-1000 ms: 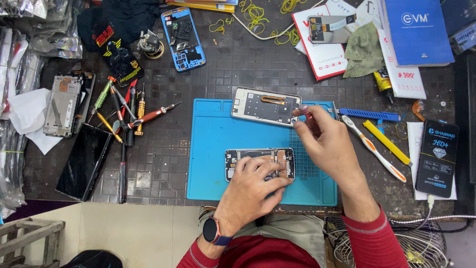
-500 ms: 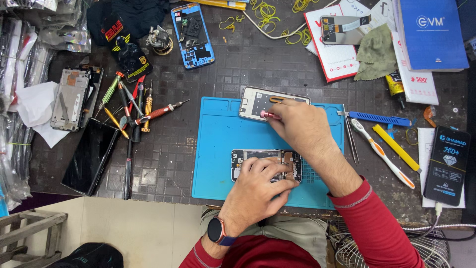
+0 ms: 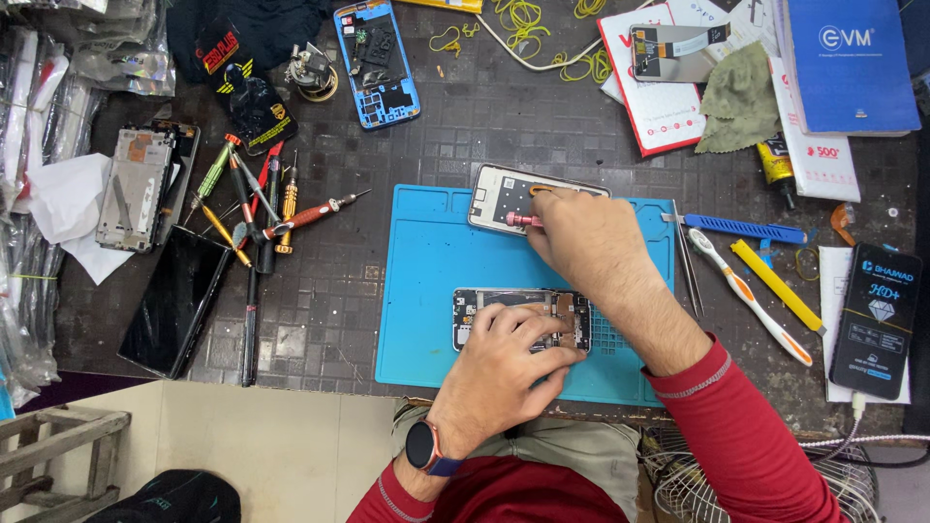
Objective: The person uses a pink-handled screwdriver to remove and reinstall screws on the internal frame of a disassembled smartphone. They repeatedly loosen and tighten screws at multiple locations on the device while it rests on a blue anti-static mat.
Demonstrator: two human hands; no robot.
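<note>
While the left hand (image 3: 504, 363) lies with its fingers curled over an opened phone (image 3: 520, 320) on the blue mat (image 3: 426, 291), the right hand (image 3: 581, 237) pinches a red-handled tool (image 3: 521, 220). The tool's tip rests on a white phone frame (image 3: 504, 199) at the mat's far edge; screwdrivers (image 3: 257, 208) lie scattered on the surface to the left.

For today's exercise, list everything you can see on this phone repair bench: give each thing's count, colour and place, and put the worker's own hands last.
Silicone work mat: one, blue, bench centre.
Opened phone body: one, dark, on mat, near edge.
Phone back frame: one, white, mat's far edge.
Pink-handled tool: one, over the white frame.
Blue phone frame: one, far centre.
Screwdrivers: several, mixed colours, left of mat.
Black screen panel: one, near left.
Toothbrush: one, white and orange, right of mat.
Green cloth: one, far right.
Left hand: on the opened phone; watch on its wrist.
Right hand: holds the pink tool.
</note>
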